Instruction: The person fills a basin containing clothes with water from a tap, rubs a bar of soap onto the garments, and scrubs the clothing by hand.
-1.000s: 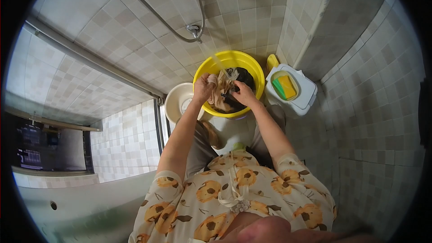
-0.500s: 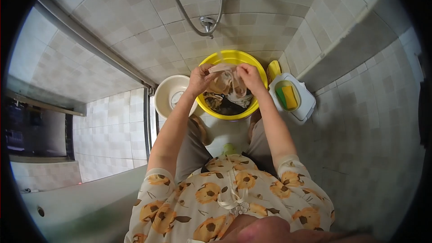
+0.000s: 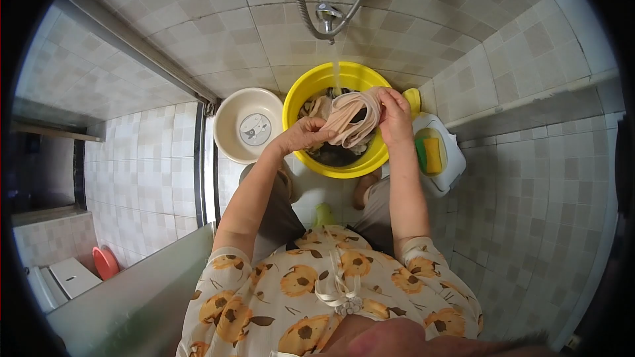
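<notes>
A bunched, pale pink-beige garment (image 3: pixel 354 119) is stretched between my two hands over the yellow basin (image 3: pixel 291 109). My left hand (image 3: pixel 305 135) pinches its lower left edge, thumb and fingers pressed together. On the opposite side, my right hand (image 3: pixel 395 116) grips the upper right edge near the basin's rim. The cloth hangs in looped folds with a dark gap in the middle; its exact kind is not shown. Below it lie dark and patterned wet clothes (image 3: pixel 334 155). A thin stream of water (image 3: pixel 336 76) falls into the basin behind the cloth.
A wall tap (image 3: pixel 327 13) with a shower hose is above the basin. To the left stands a cream basin (image 3: pixel 221 122) with a picture on its bottom. At right, a white container (image 3: pixel 446 175) has a green-yellow sponge (image 3: pixel 431 154) on top. A glass panel (image 3: pixel 145 291) is at lower left.
The garment has been turned and bunched into loops. My left hand has dropped lower and my right hand has shifted outward. The view has moved, so the tap and basins appear displaced.
</notes>
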{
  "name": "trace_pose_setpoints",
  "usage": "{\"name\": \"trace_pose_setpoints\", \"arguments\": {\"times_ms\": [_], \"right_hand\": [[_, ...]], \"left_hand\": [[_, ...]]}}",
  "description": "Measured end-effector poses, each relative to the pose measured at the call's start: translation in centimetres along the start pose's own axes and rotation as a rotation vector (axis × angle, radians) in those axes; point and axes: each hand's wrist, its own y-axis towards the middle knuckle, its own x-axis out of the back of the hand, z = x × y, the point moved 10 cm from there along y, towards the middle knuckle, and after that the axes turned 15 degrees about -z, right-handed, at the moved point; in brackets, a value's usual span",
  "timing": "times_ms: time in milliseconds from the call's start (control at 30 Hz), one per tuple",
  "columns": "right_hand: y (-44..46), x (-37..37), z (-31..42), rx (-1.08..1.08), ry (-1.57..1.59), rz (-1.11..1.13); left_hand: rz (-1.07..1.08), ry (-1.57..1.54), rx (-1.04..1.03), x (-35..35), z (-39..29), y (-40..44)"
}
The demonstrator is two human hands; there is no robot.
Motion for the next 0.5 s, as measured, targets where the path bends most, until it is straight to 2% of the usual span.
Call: {"name": "trace_pose_setpoints", "arguments": {"times_ms": [100, 167, 233, 367, 433, 500], "right_hand": [[-0.1, -0.4, 0.3, 0.004, 0.035, -0.009], [-0.4, -1.4, 1.0, -0.003, 0.093, 0.084], [-0.6, -1.5, 1.6, 0.010, 0.093, 0.078], [-1.0, -1.1, 3.3, 0.036, 0.106, 0.077], [-1.0, 0.0, 3.4, 0.036, 0.104, 0.073], [-1.0, 1.2, 2.8, 0.029, 0.119, 0.058]], "left_hand": [[0.045, -0.135, -0.108, -0.6, 0.0, -0.4], [0.062, -0.088, -0.124, 0.0, 1.7, 0.2], [-0.014, 0.143, -0.038, 1.3, 4.0, 0.8], [-0.145, 0.203, -0.029, 3.3, 3.4, 0.7], [-0.244, -0.081, -0.095, 4.4, 2.0, 0.6], [-0.293, -0.161, -0.062, 4.5, -0.1, -0.2]]}}
